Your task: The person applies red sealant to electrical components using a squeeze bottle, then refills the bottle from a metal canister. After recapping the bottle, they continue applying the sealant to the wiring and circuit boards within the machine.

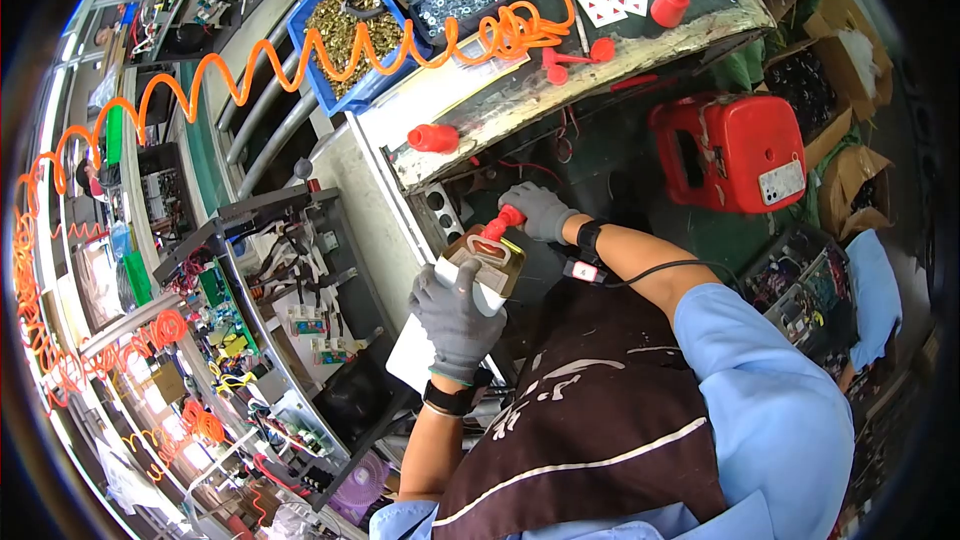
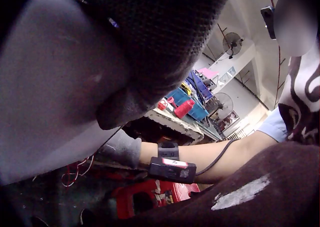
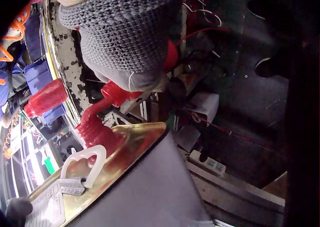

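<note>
A rectangular can with a gold top (image 1: 512,266) and pale sides (image 3: 145,187) is tilted, its white handle (image 3: 102,157) raised. The gloved left hand (image 1: 455,325) grips its side; in the left wrist view that hand (image 2: 155,37) lies dark against the pale side (image 2: 50,87). Beyond the can's spout, the gloved right hand (image 1: 543,212) holds a red bottle (image 1: 511,214), whose body is mostly hidden behind the hand (image 3: 125,42) in the right wrist view. Thick red material (image 3: 97,109) spans the bottle's mouth (image 3: 116,94) and the can's red spout (image 3: 95,134).
Along the worn bench edge (image 1: 490,140) stand a red bottle (image 1: 433,138), another red container (image 1: 670,4) and blue bins of small metal parts (image 1: 345,30). An orange coiled hose (image 1: 240,85) crosses above. A red stool (image 1: 735,152) is on the floor beyond the right arm.
</note>
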The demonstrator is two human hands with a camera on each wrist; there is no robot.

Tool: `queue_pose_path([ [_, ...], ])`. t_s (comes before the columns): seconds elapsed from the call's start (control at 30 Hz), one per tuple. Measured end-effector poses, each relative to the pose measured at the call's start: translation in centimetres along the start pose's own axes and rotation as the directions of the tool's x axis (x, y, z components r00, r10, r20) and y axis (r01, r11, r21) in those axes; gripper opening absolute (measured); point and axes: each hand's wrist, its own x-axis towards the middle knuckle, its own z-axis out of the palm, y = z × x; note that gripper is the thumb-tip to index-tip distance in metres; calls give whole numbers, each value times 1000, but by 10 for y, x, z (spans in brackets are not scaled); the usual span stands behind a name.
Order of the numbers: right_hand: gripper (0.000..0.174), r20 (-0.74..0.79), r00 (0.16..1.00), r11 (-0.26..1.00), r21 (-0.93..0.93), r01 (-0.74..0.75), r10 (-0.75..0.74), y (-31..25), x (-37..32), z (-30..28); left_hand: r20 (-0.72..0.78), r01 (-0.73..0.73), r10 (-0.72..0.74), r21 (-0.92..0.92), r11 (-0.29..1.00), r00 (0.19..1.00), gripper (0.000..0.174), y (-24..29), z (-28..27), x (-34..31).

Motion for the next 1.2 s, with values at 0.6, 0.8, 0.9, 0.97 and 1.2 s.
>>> queue_pose_path([
  [0.6,43,56,998,995,95,12,-17,-2,3,-1,16,13,-12,-6,1000,1000,75,-2,-6,0],
  [0.8,43,41,998,992,121,36,-41,-1,3,1,4,8,-8,-18,1000,1000,74,-3,-5,0],
  [0.9,43,31,998,990,132,44,-49,-1,2,2,6,7,-7,-20,1000,1000,73,-3,-5,0],
  [0.97,43,33,998,989,141,46,-51,0,3,3,13,12,-11,-21,1000,1000,72,-2,-6,0],
  [1.2,44,39,997,987,151,56,-63,1,4,3,-8,6,-6,-17,1000,1000,72,-3,-5,-1],
])
